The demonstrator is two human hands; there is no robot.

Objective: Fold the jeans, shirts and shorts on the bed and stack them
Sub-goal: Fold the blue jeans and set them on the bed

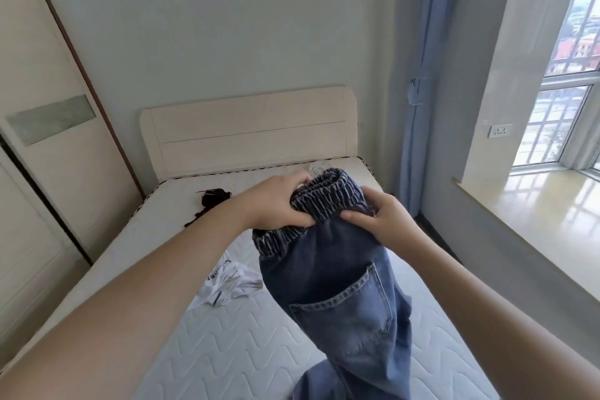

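Blue denim jeans [337, 295] held up over the bed [227, 351], legs hanging down to the mattress. Left hand [276, 204] and right hand [386, 221] both grip the elastic waistband, fingers curled round the bunched fabric, thumbs pinching on the near side. Back pocket faces the camera. No fold made on the jeans yet, as far as I can tell. White shirt [227, 286] lies crumpled on the mattress, unfolded. Dark garment [211, 201] near the headboard [250, 127], also loose; can't tell what it is. No stack visible anywhere. Judgement: task barely started, first item in hand, everything left to fold and stack.
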